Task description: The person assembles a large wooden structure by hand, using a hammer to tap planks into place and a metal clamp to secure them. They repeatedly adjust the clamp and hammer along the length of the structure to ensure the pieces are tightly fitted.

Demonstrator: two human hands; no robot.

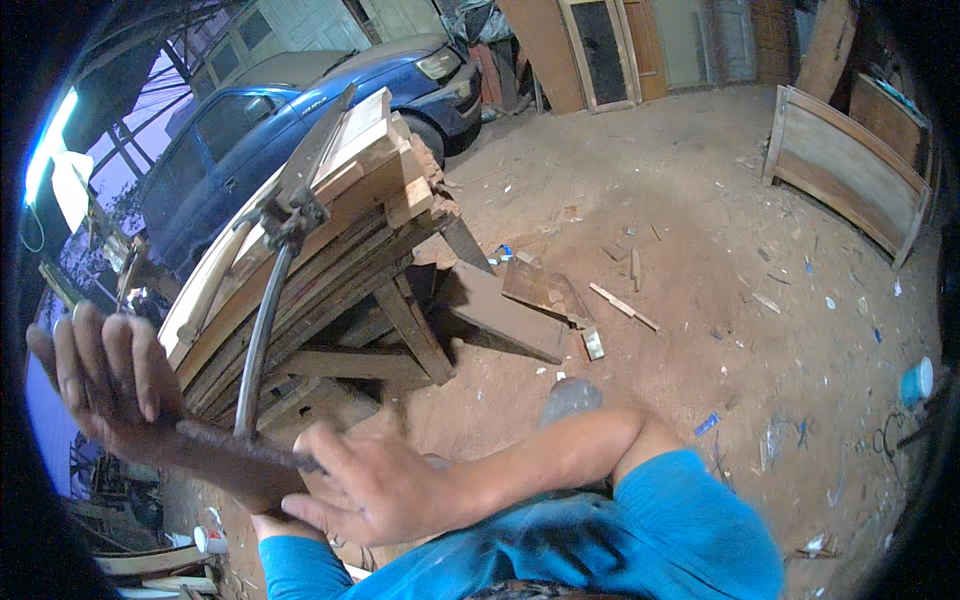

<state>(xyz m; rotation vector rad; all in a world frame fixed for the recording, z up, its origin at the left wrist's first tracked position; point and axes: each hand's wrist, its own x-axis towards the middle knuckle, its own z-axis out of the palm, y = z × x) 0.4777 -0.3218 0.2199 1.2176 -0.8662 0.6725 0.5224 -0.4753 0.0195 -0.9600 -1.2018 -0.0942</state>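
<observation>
A long metal bar clamp [292, 205] lies along the wooden workpiece [345, 185] on the bench at left. Its screw rod [264, 345] runs toward me and ends in a dark crossbar handle [222, 438]. My right hand [380, 490] is closed around the near right end of that handle, partly hiding it. My left hand [105, 375] is raised at the far left, fingers stretched upward and holding nothing. The handle's left end lies against the heel of my left hand or wrist; the exact contact cannot be made out.
A rough wooden bench [410, 330] with slanting legs supports stacked boards. Beyond it stands a blue car [300, 110]. Wood scraps [625, 307] and litter lie on the dirt floor. At right are a wooden headboard-like panel [850, 165] and a blue-and-white tub [916, 382].
</observation>
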